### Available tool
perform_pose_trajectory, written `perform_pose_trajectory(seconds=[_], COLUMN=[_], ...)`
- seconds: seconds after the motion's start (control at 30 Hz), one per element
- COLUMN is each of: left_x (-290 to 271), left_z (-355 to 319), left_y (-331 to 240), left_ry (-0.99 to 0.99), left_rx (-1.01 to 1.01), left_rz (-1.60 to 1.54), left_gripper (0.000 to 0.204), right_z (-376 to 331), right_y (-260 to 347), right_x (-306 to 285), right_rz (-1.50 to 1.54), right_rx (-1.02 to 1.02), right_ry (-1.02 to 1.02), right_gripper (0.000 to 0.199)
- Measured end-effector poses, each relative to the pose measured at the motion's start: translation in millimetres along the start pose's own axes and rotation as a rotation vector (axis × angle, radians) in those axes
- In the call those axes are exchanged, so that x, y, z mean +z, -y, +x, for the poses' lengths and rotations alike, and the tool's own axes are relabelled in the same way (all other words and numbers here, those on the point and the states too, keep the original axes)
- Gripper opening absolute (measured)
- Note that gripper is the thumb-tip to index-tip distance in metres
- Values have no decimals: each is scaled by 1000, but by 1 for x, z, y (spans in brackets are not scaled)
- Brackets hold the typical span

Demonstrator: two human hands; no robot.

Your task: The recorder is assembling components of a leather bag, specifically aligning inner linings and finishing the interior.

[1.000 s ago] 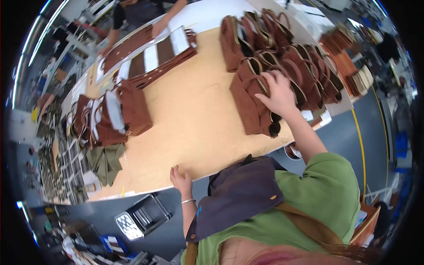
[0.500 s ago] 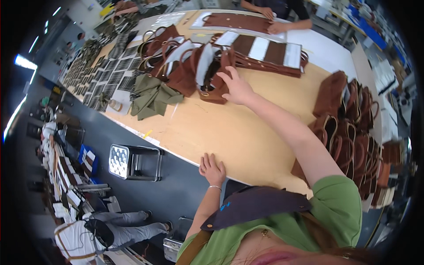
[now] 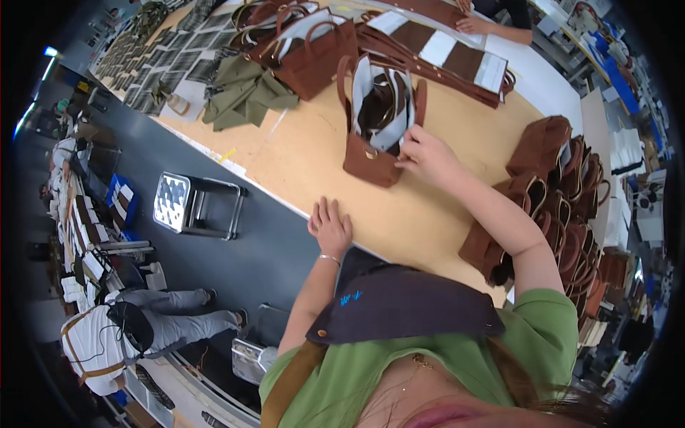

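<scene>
A reddish-brown handbag [image 3: 367, 160] stands upright on the wooden tabletop, its mouth gaping to show a pale lining and a dark inner part. My right hand [image 3: 426, 153] pinches the bag's right edge near the rim, with the fingers closed on it. By the table's near edge, my left hand [image 3: 330, 227] lies flat with its fingers stretched out, holding nothing. Behind the handbag to the left, more brown handbags [image 3: 314, 64] stand in a cluster. Next to them lies a crumpled olive cloth [image 3: 246, 93].
Flat brown bag panels with white strips [image 3: 435, 50] are stacked at the back. More brown bags [image 3: 564, 207] crowd the right side. Plaid pieces [image 3: 153, 71] cover the far left. A metal stool [image 3: 175, 203] stands on the floor. A co-worker's arm [image 3: 492, 28] reaches in at the back.
My right hand has drawn one handbag away from the cluster, nearer and to the right. My left hand still rests on the table edge. The view has shifted.
</scene>
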State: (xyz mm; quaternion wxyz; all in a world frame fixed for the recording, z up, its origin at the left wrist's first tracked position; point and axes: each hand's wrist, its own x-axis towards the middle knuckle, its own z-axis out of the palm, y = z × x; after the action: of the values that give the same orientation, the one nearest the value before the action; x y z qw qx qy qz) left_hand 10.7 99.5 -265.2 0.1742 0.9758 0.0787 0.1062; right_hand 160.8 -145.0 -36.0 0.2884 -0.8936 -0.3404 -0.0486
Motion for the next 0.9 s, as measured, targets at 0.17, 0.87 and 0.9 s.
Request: perform_pose_trajectory(seconds=[0.17,0.87,0.9], left_x=[-23,-172,-176], left_z=[31,16,13], left_y=[0,-113,-115], left_ry=[22,-181,-259], left_rx=[-229,121,191], left_rz=[-517,-646,-615], left_gripper=[56,45,46], right_z=[-113,-63,-63], right_y=[56,47,46], right_x=[-6,69,68], right_rz=[41,-213,-197], right_rx=[69,89,105], right_ry=[156,1064,1068], right_gripper=[14,35,36])
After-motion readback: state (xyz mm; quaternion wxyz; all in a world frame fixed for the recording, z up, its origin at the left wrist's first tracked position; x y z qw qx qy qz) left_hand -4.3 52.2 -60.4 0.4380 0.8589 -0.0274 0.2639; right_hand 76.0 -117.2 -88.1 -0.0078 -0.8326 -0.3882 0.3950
